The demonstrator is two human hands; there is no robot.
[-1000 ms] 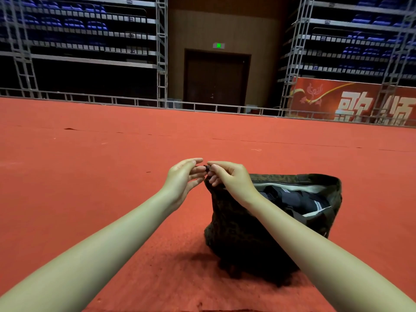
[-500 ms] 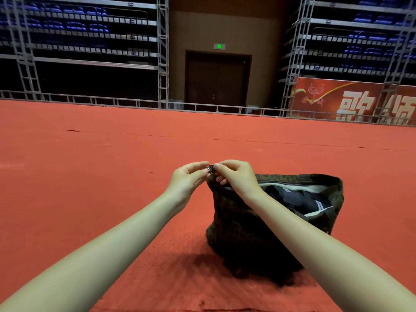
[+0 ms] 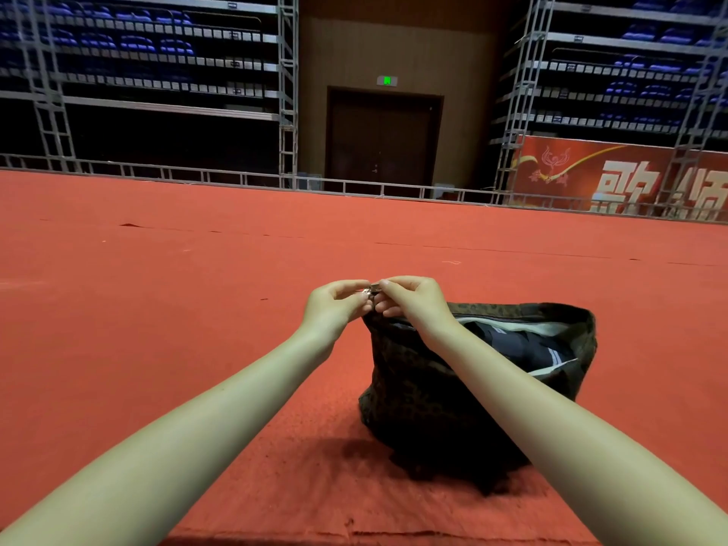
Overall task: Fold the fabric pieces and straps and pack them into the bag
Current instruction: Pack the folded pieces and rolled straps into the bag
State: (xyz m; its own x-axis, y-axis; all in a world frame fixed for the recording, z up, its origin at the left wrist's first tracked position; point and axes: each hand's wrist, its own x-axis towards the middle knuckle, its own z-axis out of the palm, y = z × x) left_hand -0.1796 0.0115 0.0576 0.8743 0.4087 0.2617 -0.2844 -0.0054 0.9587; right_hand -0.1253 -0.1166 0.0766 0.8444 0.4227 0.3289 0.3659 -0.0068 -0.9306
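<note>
An indoor arena: red carpet [image 3: 197,309] spans the floor below tiered blue seats [image 3: 138,45] on metal scaffolding [image 3: 287,92], beside a red banner [image 3: 614,175].

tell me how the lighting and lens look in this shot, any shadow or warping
Head view: dim hall, stands nearly black; light from the front throws the bag's shadow toward the camera on the red carpet; wide-angle lens bows the scaffold posts; the small metal piece between both hands' fingers glints, too small to resolve.

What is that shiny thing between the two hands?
A small metal zipper pull, pinched by left hand and right hand at the bag corner, head view.
</note>
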